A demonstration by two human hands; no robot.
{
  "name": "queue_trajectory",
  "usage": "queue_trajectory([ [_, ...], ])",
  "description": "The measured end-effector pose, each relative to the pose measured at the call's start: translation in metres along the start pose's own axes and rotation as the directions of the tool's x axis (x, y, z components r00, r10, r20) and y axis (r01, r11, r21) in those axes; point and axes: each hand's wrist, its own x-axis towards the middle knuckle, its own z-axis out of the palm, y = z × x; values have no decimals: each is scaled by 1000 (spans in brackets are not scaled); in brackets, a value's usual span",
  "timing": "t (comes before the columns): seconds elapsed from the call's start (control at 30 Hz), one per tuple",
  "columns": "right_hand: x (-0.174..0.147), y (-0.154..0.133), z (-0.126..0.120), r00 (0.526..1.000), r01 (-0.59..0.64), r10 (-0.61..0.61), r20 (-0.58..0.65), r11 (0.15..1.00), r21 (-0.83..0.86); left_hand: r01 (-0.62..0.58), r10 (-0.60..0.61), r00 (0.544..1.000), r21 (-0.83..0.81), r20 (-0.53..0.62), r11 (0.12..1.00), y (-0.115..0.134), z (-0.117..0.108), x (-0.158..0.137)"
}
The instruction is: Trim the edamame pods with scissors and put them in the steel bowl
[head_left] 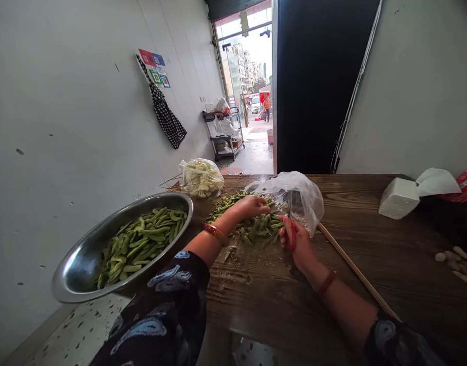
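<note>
My right hand (298,245) grips scissors by their red handles (292,236), with the dark blades pointing up and away. My left hand (252,206) reaches over a pile of green edamame pods (258,230) on the dark wooden table, its fingers bent together at the far side. Whatever lies between those fingertips is too small to make out. Left of my arm, a wide steel basin (77,269) holds many more green pods. A crumpled clear plastic bag (308,195) lies behind the pile, close to the scissors.
Cauliflower in a plastic bag (202,178) sits at the table's far left. A long wooden stick (355,269) lies diagonally right of my right hand. Further right are a tissue pack (399,198) and several pale peanut-like pods (453,262). Beyond the table stands a cart (224,137) by the doorway.
</note>
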Motion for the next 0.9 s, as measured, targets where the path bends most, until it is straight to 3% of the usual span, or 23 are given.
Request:
queue_trajectory([
  [0.1,0,-1,1,1000,-13,13,-13,1000,10,168,-158,967,34,-201,985,-19,-11,14],
  [0.17,1,-1,1,1000,-16,16,-22,1000,12,235,-212,943,62,-255,970,-33,-12,23],
  [0.43,9,4,-2,998,-61,61,-13,998,32,350,-332,929,97,-166,932,-76,18,43],
  [0.63,9,4,-2,999,-45,45,-1,999,-10,392,-371,891,32,-260,919,-66,39,35],
  [0.8,8,4,-4,999,-30,30,21,999,-14,325,-283,906,91,-314,941,-45,36,10],
  [0.9,7,5,-4,999,-32,33,28,999,-39,233,-161,933,199,-321,952,-28,33,-18],
])
